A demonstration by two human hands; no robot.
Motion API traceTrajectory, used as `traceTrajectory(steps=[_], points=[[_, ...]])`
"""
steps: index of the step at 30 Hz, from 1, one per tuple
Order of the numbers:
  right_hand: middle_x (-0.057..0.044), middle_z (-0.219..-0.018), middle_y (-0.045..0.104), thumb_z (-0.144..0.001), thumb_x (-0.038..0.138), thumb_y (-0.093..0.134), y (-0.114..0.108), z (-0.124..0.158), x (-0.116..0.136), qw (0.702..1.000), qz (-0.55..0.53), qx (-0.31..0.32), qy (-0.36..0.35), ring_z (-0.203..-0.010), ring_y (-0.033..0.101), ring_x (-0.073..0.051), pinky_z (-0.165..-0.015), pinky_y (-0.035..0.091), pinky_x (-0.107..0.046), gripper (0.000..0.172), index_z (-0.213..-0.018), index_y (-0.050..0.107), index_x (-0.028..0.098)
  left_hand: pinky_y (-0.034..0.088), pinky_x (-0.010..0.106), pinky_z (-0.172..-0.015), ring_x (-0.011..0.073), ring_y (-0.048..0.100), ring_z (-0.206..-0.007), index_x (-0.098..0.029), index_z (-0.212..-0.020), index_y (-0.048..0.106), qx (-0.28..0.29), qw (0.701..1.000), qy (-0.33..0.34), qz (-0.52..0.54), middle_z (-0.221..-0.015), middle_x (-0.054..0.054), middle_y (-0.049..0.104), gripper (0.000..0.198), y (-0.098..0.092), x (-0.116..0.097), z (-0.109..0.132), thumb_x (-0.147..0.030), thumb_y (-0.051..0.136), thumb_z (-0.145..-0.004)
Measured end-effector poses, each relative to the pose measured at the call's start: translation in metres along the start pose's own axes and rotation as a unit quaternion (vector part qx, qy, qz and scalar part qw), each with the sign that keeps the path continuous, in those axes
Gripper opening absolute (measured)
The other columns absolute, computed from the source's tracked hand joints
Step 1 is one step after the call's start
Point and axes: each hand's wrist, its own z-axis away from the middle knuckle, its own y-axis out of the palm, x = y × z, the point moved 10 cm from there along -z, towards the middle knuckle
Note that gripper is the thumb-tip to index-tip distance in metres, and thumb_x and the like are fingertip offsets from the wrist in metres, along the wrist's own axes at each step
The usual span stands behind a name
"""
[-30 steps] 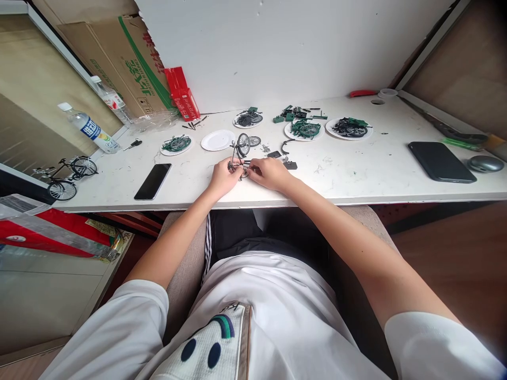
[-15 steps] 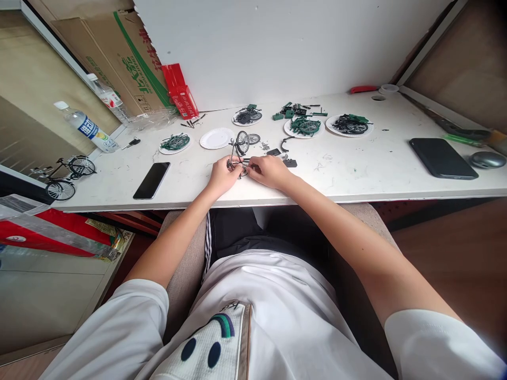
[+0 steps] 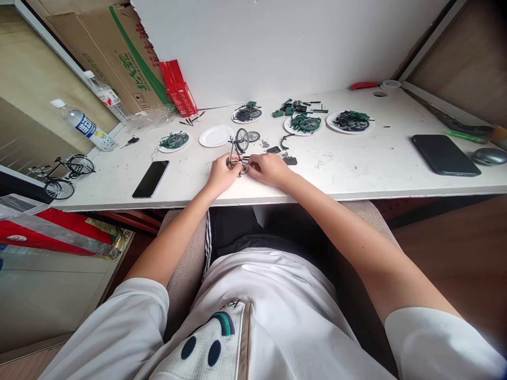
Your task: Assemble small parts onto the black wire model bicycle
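Observation:
Near the table's front edge, my left hand point(image 3: 225, 173) grips a small black model bicycle point(image 3: 242, 141) whose wheel stands up above the fingers. My right hand point(image 3: 268, 168) is pinched close against the lower part of the model; what its fingertips hold is too small to name. A loose wheel point(image 3: 253, 136) lies just behind the model. Small dark parts point(image 3: 273, 150) and a black block-shaped piece point(image 3: 290, 160) lie beside my right hand, along with a curved black piece point(image 3: 285, 141).
Paper plates hold green wheels and parts point(image 3: 304, 123), black parts point(image 3: 351, 121) and more. A bare white plate point(image 3: 216, 136) stands behind my left hand. A phone point(image 3: 151, 179), an assembled model bicycle point(image 3: 63, 174) and bottles point(image 3: 89, 129) are at left; a black case point(image 3: 444, 154) lies right.
The view has shifted very slightly. My hands stay around the model bicycle in nearly the same pose.

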Motion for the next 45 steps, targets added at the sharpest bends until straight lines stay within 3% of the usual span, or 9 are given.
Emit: traceTrajectory(steps=[14, 45], points=[[-0.015, -0.097, 0.081, -0.107, 0.037, 0.050, 0.0010, -0.0007, -0.0009, 1.000, -0.007, -0.007, -0.007, -0.082, 0.068, -0.027, -0.070, 0.030, -0.033, 0.036, -0.116, 0.076, 0.014, 0.064, 0.029, -0.081, 0.0192, 0.080, -0.083, -0.016, -0.107, 0.076, 0.001, 1.000, 0.004, -0.002, -0.098, 0.007, 0.080, 0.022, -0.0007, -0.0068, 0.0025, -0.020, 0.070, -0.086], [-0.014, -0.094, 0.080, -0.105, 0.035, 0.052, -0.0016, 0.0002, 0.0021, 1.000, 0.000, -0.007, -0.004, -0.080, 0.067, -0.026, -0.068, 0.029, -0.033, 0.031, -0.110, 0.075, 0.015, 0.064, 0.030, -0.081, 0.0188, 0.079, -0.082, -0.016, -0.107, 0.076, 0.000, 1.000, 0.005, -0.005, -0.094, 0.007, 0.080, 0.023, -0.0014, -0.0064, 0.0026, -0.020, 0.071, -0.086]])
